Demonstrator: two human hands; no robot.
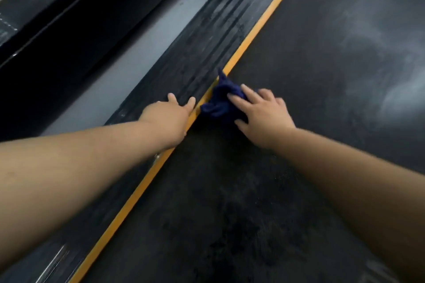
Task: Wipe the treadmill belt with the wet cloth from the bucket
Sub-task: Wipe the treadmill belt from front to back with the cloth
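Navy cloth (220,103) under flat right hand (262,115) at belt (322,76) edge, left hand (167,117) splayed on rail (207,41).

Dark treadmill belt (310,110) fills the right side, pale smears far right, darker patches near the bottom. A crumpled navy cloth (219,101) sits on its left edge, touching the orange strip (257,30). Beyond the strip, the ribbed black side rail (207,37), with the left hand (170,114) flat on it

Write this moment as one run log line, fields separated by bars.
right hand pressing blue cloth on belt | left hand flat on side rail | cloth beside yellow stripe
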